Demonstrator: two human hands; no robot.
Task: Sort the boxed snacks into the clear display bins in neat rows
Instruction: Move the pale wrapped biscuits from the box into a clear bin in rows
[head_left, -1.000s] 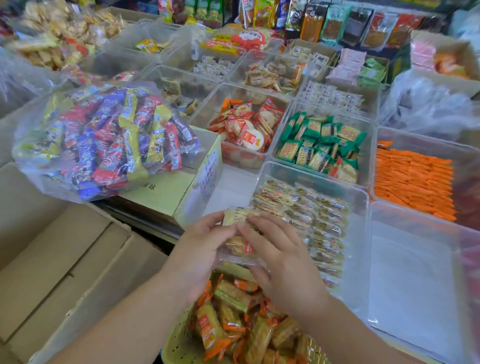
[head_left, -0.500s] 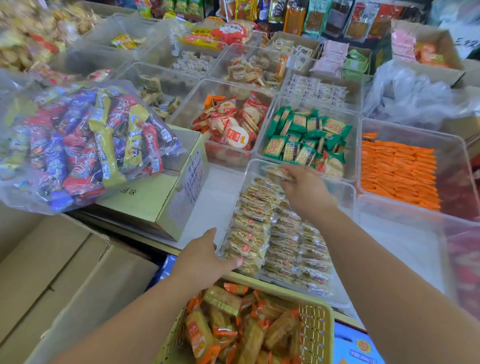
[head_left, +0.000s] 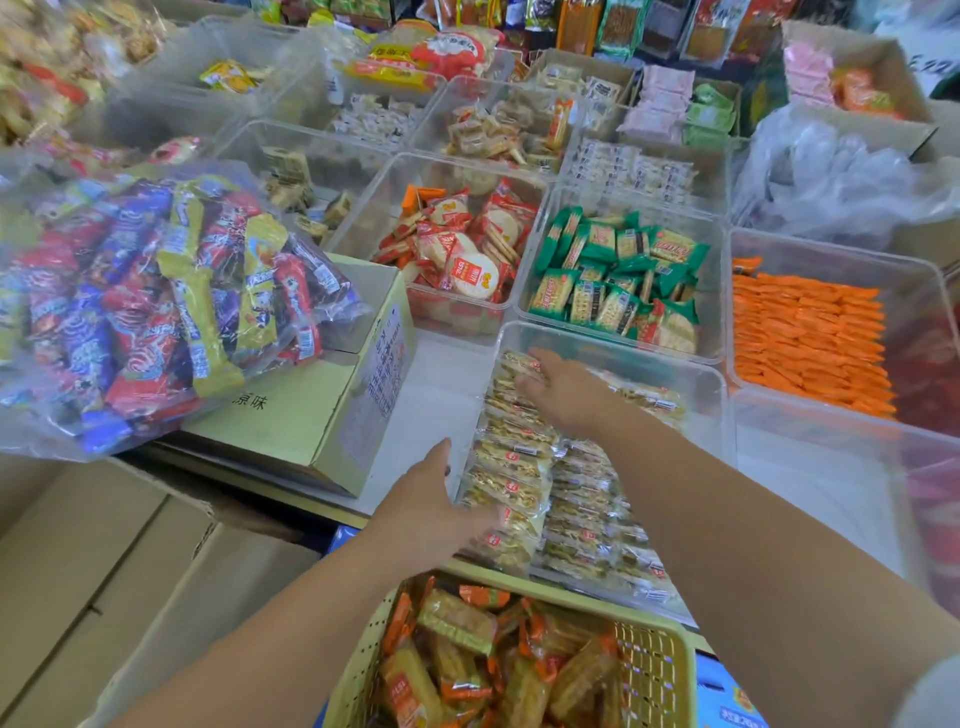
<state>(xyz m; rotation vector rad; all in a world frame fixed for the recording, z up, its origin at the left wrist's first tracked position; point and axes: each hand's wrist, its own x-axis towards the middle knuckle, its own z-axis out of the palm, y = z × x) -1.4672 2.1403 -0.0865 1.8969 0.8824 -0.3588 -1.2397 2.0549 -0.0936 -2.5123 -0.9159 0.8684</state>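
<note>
Snack packs (head_left: 511, 462) beneath right hand (head_left: 569, 397)

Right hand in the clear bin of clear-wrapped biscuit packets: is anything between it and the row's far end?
Nothing visible. The right hand lies on the far end of the left row of clear-wrapped biscuit packets in the open-topped clear plastic bin; the left hand touches its near end.

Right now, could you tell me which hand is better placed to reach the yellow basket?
Left, probably: the left hand rests against the clear bin near the basket, while the right hand stretches to its far end.
</note>
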